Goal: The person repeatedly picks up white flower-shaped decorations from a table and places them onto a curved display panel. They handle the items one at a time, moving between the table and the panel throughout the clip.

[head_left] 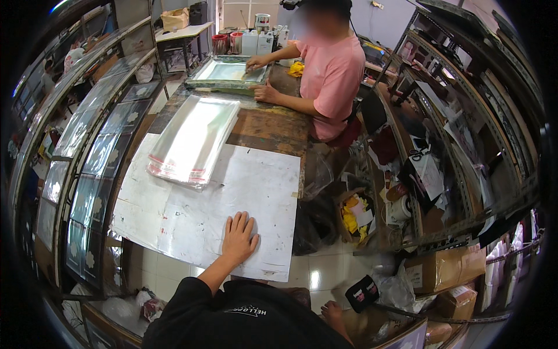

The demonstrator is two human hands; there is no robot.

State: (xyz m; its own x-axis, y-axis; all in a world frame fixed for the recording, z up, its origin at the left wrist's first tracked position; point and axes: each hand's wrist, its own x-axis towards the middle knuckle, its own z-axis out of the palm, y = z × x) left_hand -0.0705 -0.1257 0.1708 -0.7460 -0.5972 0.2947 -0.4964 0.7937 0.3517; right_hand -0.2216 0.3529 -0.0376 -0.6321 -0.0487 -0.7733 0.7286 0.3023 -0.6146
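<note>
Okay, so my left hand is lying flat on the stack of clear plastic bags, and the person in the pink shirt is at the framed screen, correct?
Not quite: the head view shows your left hand lying flat on the white sheet, apart from the stack of clear plastic bags. The person in the pink shirt is at the framed screen, as you said.

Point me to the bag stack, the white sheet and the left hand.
Bag stack [195, 139]: head view, middle of its top face.
White sheet [258, 189]: head view, bare right part.
Left hand [238, 239]: head view, back of hand.
</note>
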